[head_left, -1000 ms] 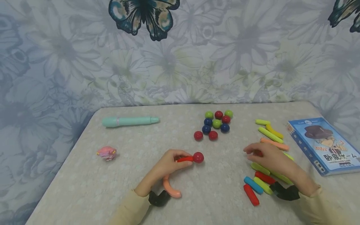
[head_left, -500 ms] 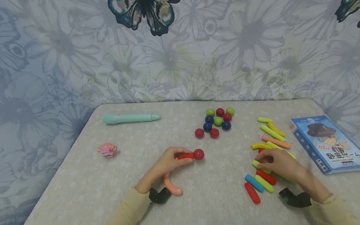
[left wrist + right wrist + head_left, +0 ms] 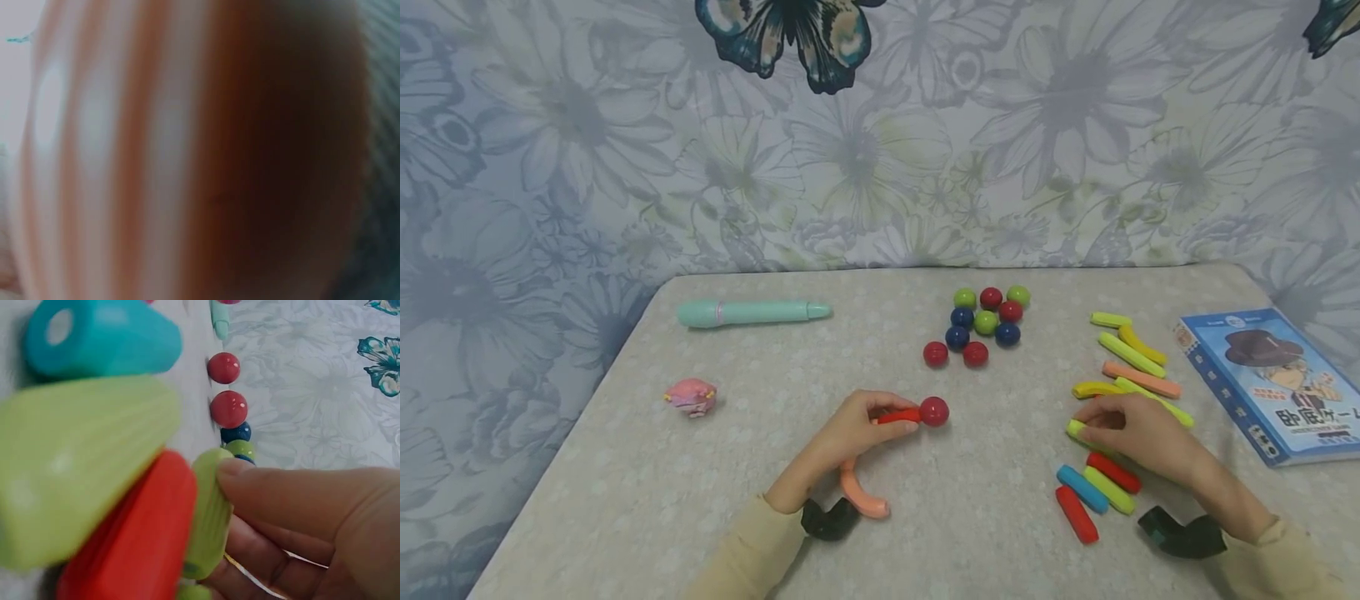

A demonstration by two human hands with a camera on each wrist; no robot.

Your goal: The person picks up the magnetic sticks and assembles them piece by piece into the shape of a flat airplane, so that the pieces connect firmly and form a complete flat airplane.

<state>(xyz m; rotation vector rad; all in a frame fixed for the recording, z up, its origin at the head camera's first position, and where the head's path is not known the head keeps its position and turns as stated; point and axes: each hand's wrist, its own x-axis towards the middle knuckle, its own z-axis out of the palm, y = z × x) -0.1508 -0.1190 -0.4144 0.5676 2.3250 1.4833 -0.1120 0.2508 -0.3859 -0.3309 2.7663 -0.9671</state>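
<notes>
My left hand (image 3: 859,429) pinches a short red rod (image 3: 898,415) between thumb and fingers. A red ball (image 3: 934,411) sits right at the rod's free end. Below that hand a curved peach rod (image 3: 867,502) shows, its upper end hidden by the hand. In the left wrist view, blurred fingers (image 3: 169,150) fill most of the picture. On the right, my right hand (image 3: 1142,433) has thumb and fingers on a yellow-green rod (image 3: 209,515), whose tip pokes out past the thumb. Close by lie a red rod (image 3: 1112,472) and another yellow-green rod (image 3: 1109,490).
Red, blue and green balls (image 3: 986,323) cluster at the back centre. Several more rods lie around the right hand, among them a blue rod (image 3: 1082,489) and a peach rod (image 3: 1141,379). A blue game box (image 3: 1273,383), a mint pen-shaped object (image 3: 756,313) and a pink figurine (image 3: 691,397) flank them.
My right hand has come down and toward me from above the rods and taken a yellow-green rod, which has shifted slightly left. The left hand keeps its red rod and ball almost still.
</notes>
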